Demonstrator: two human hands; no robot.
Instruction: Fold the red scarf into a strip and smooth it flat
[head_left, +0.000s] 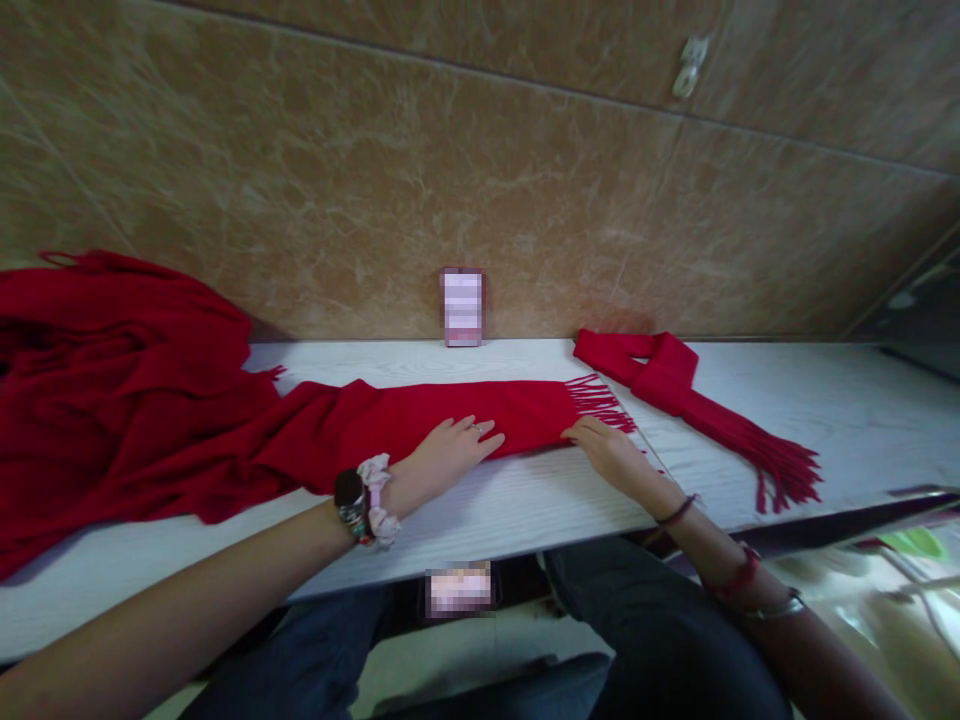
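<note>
A red fringed scarf (525,408) lies stretched across the white tabletop, its tassels pointing right. My left hand (450,450) rests on it near the middle, fingers extended and palm down. At the near edge, close to the tassels, my right hand (609,455) has its fingertips closed on the cloth. To the left, the scarf runs into a large heap of rumpled red fabric (112,380); where one ends and the other begins cannot be made out. A second red scarf (667,385), folded and bent over itself, lies on the right with its fringe toward the front edge.
A phone (463,307) with a blurred screen leans against the brown marbled wall (337,200) behind the white table (495,510). Another blurred screen (459,590) shows below the front edge, between my legs. A small white cable (688,70) hangs on the wall.
</note>
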